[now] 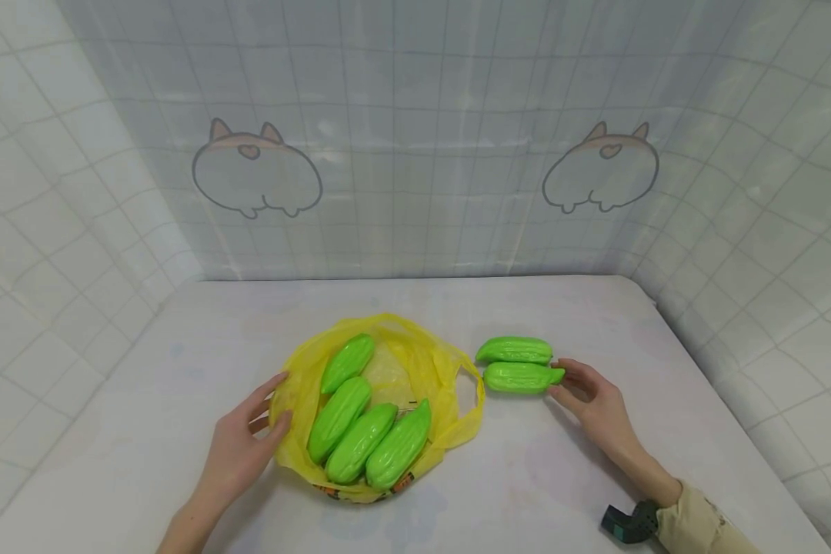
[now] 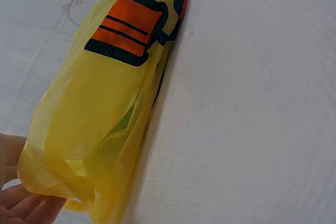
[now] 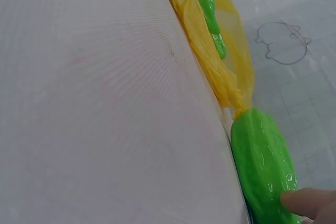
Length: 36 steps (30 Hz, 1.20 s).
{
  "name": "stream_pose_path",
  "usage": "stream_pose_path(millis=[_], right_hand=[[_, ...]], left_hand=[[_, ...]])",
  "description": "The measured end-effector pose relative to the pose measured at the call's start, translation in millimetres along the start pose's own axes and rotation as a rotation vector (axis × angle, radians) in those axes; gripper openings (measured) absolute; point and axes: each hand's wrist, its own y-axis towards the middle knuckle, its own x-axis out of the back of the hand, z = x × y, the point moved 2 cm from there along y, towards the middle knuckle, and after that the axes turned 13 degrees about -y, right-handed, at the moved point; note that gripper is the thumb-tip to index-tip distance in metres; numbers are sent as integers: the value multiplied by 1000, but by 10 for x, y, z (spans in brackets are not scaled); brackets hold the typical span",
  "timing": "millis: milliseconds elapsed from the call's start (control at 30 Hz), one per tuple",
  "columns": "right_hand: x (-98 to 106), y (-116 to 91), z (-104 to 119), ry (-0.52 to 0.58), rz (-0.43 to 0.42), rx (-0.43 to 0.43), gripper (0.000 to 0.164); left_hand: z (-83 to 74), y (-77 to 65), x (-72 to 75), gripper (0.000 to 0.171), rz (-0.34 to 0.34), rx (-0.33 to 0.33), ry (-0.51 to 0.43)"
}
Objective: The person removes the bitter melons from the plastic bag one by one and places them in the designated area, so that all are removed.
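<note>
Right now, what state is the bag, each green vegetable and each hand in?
Yellow bag: open-mouthed, on the table.
Four green vegetables: inside the bag.
Two loose green vegetables: side by side on the table.
Left hand: holding the bag's side.
Right hand: pinching the nearer loose vegetable's tip.

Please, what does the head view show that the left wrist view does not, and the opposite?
Only the head view: the right hand, beige sleeve and dark wrist device. Only the left wrist view: the broad orange patch with black stripes on the yellow bag; the head view has only bits of print. Both: this bag, the left hand and the white tabletop.
</note>
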Motion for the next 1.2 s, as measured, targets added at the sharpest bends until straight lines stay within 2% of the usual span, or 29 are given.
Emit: stream_pose_path(millis=[433,767,1033,1200], right_hand=[[-18,0,3,-2,8,-15,48],[13,2,22,27,-30,-31,44],[141,28,64,53,-138,-26,41],[179,31,193,127,-235,92,46]], left_hand=[[19,-9,4,52,-6,-5,3],[21,-10,6,52,3,4,-1],[8,-5,4,52,6,18,4],[14,4,-1,52,5,8,-9]])
